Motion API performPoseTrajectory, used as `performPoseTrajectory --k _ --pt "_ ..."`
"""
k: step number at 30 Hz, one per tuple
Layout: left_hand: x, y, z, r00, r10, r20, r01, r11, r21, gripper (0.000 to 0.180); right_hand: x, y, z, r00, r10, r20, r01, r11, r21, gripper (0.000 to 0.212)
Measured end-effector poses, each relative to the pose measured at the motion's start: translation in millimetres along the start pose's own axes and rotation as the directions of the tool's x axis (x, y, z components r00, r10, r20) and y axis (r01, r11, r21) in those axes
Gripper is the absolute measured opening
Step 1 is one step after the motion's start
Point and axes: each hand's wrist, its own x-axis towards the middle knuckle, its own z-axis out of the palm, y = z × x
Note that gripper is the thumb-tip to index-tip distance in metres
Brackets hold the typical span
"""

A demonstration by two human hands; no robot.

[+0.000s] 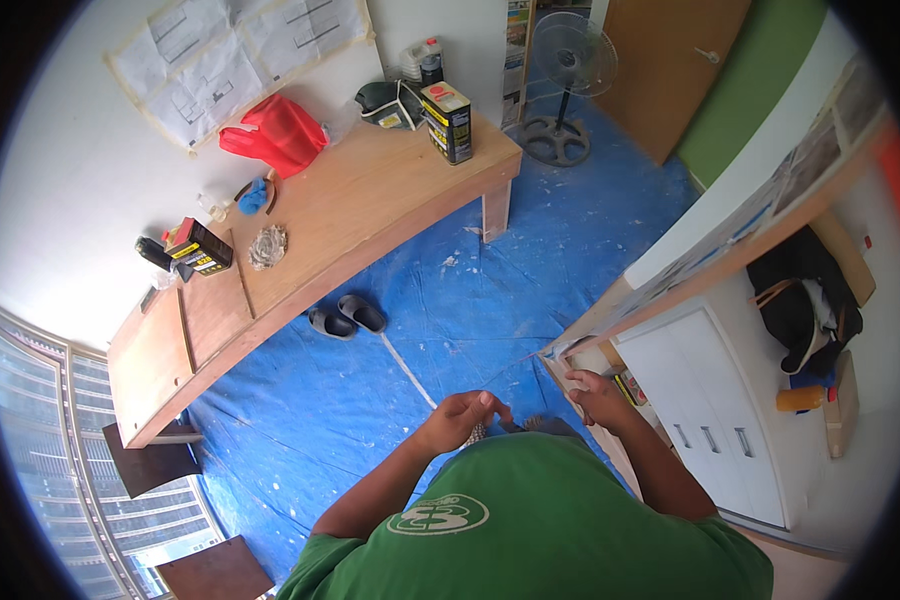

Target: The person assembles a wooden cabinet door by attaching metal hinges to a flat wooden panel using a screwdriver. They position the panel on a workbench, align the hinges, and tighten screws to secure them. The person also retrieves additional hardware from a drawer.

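My left hand (458, 420) is in front of my green shirt, thumb and fingers closed in a pinch; whatever may be between them is too small to make out. To its right my right hand (602, 398) is half curled, its index finger pointing left and the others bent in. I cannot make out anything in its fingers. The hands are apart. The right one appears near the wooden edge of a shelf unit (560, 372). Below them, my feet are mostly hidden by the shirt.
A long wooden table (360, 200) holds tins (448, 122), a red bag (275, 138) and a blue item (254, 196). Black slides (362, 313) lie on the blue floor sheet (430, 290). A standing fan (562, 110) is behind. White cabinet doors (705, 400) stand right.
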Motion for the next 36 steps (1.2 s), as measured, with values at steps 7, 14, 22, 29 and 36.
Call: performPoseTrajectory --k 7,14,22,29,36 --pt "23 4 -65 0.954 -0.064 0.294 0.086 0.994 -0.062 0.058 168 4 4 0.975 -0.109 0.195 0.096 0.993 0.075 0.043" --pt "107 24 -143 0.939 -0.344 -0.018 0.339 0.913 0.228 0.056 403 -22 -26 0.979 0.157 0.133 -0.167 0.984 0.065 0.015" --pt "203 122 -195 0.996 0.009 0.086 -0.015 0.998 0.066 0.047 514 -85 -125 0.975 0.196 0.106 -0.170 0.962 -0.215 0.029" --pt "285 170 -279 0.966 0.112 -0.235 -0.130 0.990 -0.062 0.041 531 -76 -158 0.949 0.314 0.007 -0.293 0.893 -0.340 0.046" --pt "399 220 -445 0.850 0.004 -0.527 0.104 0.979 0.175 0.053 518 -18 -159 0.936 0.351 0.007 -0.319 0.860 -0.397 0.043"
